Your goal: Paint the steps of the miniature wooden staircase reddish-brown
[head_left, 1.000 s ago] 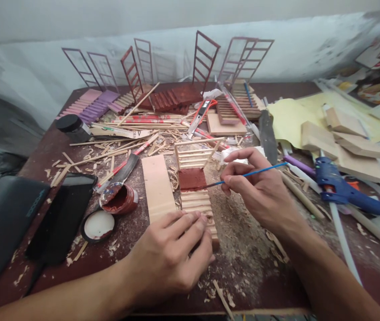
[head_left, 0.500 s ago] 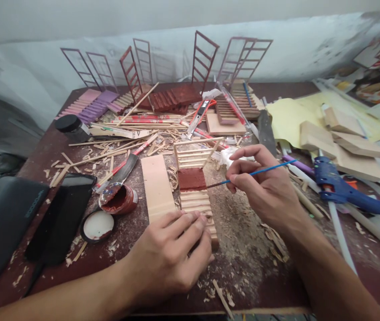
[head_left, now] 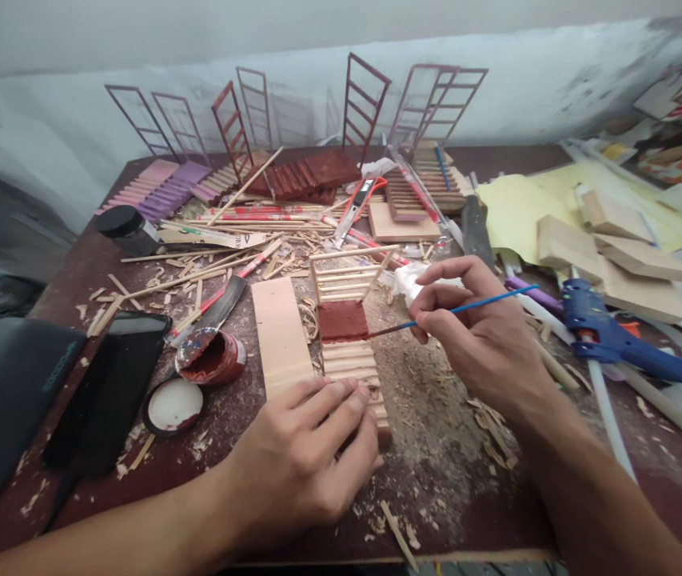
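A small wooden stair model (head_left: 349,362) with a ladder-like rail stands in front of me. Reddish-brown paint covers its flat upper part; the ridged steps below are bare wood. My left hand (head_left: 313,452) is closed over the lower steps, hiding part of them. In my right hand (head_left: 476,332) is a thin blue paintbrush (head_left: 490,300), pinched between thumb and fingers, its tip at the right edge of the painted area. An open jar of brown paint (head_left: 233,362) lies left of the model, with its lid (head_left: 173,406) nearby. Beside the model lies a pale wood strip (head_left: 281,332).
A blue glue gun (head_left: 622,340) and wood blocks (head_left: 646,260) lie on the right. To the left are a phone (head_left: 109,392) and a dark case (head_left: 10,400). Behind are sticks, a utility knife (head_left: 356,210), and painted models (head_left: 310,176). Wood shavings litter the table.
The brush tip has shifted slightly left and up along the lower edge of the painted area. My left hand stays on the steps; the whole view has drifted slightly.
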`<state>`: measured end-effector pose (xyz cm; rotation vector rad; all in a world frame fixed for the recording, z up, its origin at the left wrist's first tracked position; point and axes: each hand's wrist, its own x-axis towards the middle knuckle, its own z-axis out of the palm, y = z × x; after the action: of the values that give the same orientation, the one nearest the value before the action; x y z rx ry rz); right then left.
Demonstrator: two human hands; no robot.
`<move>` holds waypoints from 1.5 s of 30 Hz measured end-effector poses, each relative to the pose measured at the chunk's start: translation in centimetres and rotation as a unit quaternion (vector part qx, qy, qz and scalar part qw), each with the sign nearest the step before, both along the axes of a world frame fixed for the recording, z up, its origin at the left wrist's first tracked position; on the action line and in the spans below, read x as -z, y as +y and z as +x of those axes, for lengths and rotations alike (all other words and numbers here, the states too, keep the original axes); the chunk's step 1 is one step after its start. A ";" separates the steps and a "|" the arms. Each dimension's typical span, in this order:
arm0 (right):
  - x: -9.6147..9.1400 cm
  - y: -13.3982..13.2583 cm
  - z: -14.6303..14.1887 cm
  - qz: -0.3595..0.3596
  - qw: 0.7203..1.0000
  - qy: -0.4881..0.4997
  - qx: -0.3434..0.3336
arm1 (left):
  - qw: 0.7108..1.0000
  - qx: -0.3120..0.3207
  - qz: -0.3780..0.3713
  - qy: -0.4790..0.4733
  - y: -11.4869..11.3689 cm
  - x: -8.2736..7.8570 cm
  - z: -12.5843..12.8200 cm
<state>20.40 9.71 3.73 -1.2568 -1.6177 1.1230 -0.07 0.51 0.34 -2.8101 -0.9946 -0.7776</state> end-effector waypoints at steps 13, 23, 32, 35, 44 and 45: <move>-0.1 -0.2 -0.3 0.026 1.000 0.018 0.002 | 1.000 0.000 -0.004 0.004 -0.1 0.0 0.0; -0.2 -0.2 -0.1 0.031 0.999 -0.018 0.041 | 1.000 0.003 -0.002 0.000 -0.1 -0.1 -0.1; -0.3 -0.3 -0.1 0.033 0.998 -0.008 0.044 | 1.000 0.002 -0.005 -0.001 0.0 0.0 0.0; -0.3 -0.4 -0.3 0.032 0.999 0.010 0.028 | 1.000 0.002 -0.005 0.000 0.0 -0.1 0.0; 0.2 -1.1 -0.9 0.025 0.997 0.036 -0.068 | 1.000 -0.001 0.004 -0.005 0.0 -0.1 0.0; 0.2 -1.1 -0.9 0.028 0.997 0.032 -0.069 | 1.000 0.000 0.005 -0.005 0.1 -0.1 0.0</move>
<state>19.51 8.57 3.49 -1.0772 -1.6965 1.1812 -0.03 0.57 0.46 -2.8001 -0.9897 -0.7957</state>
